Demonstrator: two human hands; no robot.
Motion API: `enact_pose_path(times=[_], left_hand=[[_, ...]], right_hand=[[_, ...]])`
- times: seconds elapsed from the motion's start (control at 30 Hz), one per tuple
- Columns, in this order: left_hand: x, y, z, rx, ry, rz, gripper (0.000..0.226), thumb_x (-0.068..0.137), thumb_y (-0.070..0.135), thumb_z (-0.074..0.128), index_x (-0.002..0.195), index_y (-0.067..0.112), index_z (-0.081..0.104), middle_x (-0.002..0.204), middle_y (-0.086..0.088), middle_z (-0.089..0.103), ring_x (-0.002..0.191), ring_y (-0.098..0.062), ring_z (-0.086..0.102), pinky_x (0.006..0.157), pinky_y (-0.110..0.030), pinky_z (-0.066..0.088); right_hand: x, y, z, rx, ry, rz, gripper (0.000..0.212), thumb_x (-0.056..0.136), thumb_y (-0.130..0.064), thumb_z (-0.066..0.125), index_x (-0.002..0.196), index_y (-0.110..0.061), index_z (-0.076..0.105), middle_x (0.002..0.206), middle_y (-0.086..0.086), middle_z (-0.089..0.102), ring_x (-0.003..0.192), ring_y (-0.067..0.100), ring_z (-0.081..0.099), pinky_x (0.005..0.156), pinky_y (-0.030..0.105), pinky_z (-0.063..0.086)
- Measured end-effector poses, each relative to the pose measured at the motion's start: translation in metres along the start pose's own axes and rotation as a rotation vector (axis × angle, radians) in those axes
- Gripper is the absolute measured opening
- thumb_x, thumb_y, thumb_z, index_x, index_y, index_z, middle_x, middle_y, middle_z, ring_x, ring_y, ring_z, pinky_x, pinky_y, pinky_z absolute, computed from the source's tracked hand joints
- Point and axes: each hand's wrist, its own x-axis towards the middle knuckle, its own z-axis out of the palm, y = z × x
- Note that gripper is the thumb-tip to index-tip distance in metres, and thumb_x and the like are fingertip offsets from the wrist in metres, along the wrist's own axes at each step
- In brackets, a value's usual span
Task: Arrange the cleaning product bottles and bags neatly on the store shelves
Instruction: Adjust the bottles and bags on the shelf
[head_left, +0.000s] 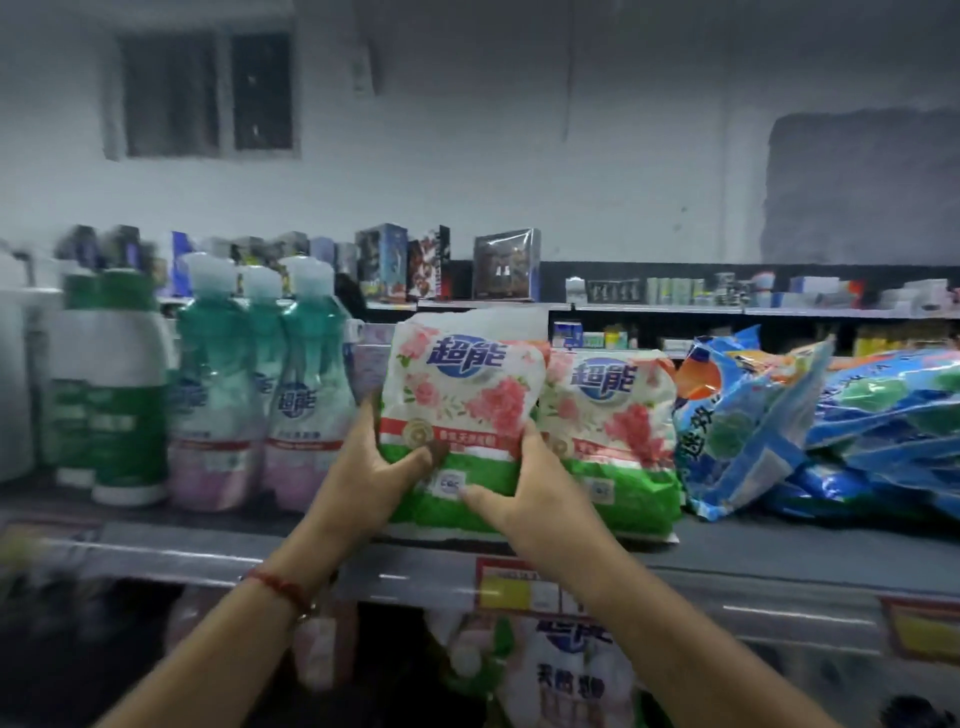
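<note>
- Nearest the camera, two bare forearms rise from six o'clock toward the shelf edge (779, 566), a red cord bracelet (278, 587) on the left wrist.
- The left hand (374, 457) clasps the lower left side of a floral detergent bag (457, 410), thumb pressed across the front near the green band; the remaining fingers curl behind, out of sight.
- The right hand (524, 493) grips the lower right corner, thumb on the front, fingers wrapped round the edge at three o'clock of the bag.
- The bag stands upright at frame centre, its base on or just above the shelf; which cannot be told.
- Done well, this step likely means seating the base flat, label forward, and nudging it flush beside the matching bag (613, 415) at its three o'clock.
- Teal bottles (291, 395) stand at nine o'clock; slumped blue bags (753, 421) lie farther toward three o'clock and probably need straightening.
- Beyond, at twelve o'clock, boxed goods (506, 270) line a rear shelf.
</note>
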Motion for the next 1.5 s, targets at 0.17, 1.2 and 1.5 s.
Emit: enact_pose_path(times=[0.17, 1.2, 1.5], left_hand=[[0.008, -0.018, -0.007, 0.385, -0.039, -0.094, 0.076, 0.087, 0.049, 0.070, 0.149, 0.026, 0.033, 0.128, 0.011, 0.064, 0.108, -0.001, 0.063, 0.090, -0.016, 0.047], [-0.121, 0.035, -0.453, 1.549, -0.163, -0.368, 0.073, 0.094, 0.071, 0.043, 0.155, 0.032, 0.031, 0.158, -0.005, 0.035, 0.143, -0.027, 0.038, 0.114, -0.042, 0.038], [-0.152, 0.024, -0.627, 1.558, -0.039, -0.591, 0.075, 0.093, 0.073, 0.042, 0.156, 0.035, 0.028, 0.159, 0.001, 0.035, 0.142, -0.023, 0.039, 0.109, -0.043, 0.043]], right_hand=[[0.006, -0.003, 0.024, -0.463, 0.053, -0.020, 0.096, 0.096, -0.051, 0.058, 0.161, -0.015, -0.003, 0.147, 0.004, 0.039, 0.132, 0.023, 0.044, 0.103, 0.035, 0.047], [0.011, -0.237, 0.311, -0.550, -0.411, -0.500, 0.080, 0.091, -0.053, 0.065, 0.158, -0.030, 0.027, 0.163, -0.006, 0.030, 0.149, 0.014, 0.029, 0.121, 0.030, 0.026], [0.041, -0.337, 0.466, -0.422, -0.547, -0.541, 0.079, 0.090, -0.052, 0.068, 0.156, -0.032, 0.031, 0.162, -0.008, 0.033, 0.146, 0.013, 0.034, 0.119, 0.034, 0.032]])
